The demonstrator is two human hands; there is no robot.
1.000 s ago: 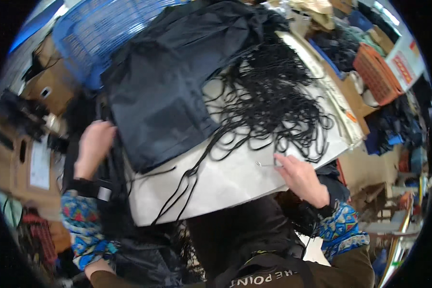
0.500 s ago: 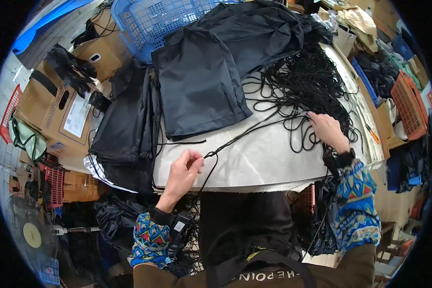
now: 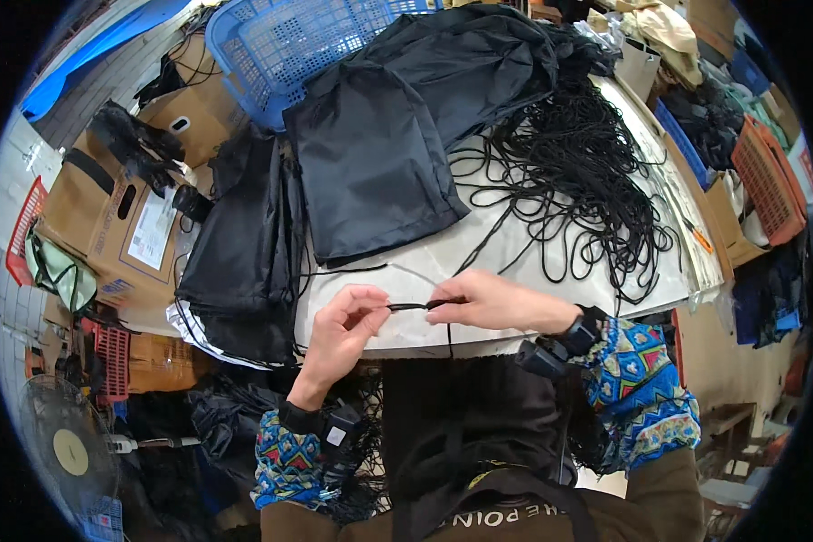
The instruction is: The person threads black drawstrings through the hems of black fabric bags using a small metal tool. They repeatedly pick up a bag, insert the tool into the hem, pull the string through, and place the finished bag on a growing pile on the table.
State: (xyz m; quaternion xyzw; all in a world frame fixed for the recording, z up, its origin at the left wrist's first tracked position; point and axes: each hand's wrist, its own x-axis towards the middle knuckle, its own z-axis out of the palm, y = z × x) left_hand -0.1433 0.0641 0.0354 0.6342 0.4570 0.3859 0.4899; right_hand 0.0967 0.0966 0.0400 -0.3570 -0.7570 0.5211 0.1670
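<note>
Black cord (image 3: 407,306) spans left hand (image 3: 334,336) to right hand (image 3: 497,302); fingers (image 3: 363,295) pinched closed on it, presumably for tension.

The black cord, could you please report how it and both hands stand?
Left hand and right hand pinching the cord, short stretch between them. Tangle and black fabric beyond, clear of both hands. Nothing seen in the way.

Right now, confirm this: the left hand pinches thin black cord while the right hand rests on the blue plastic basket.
No: the head view shows the right hand away from the blue plastic basket, pinching thin black cord like the left hand.
</note>
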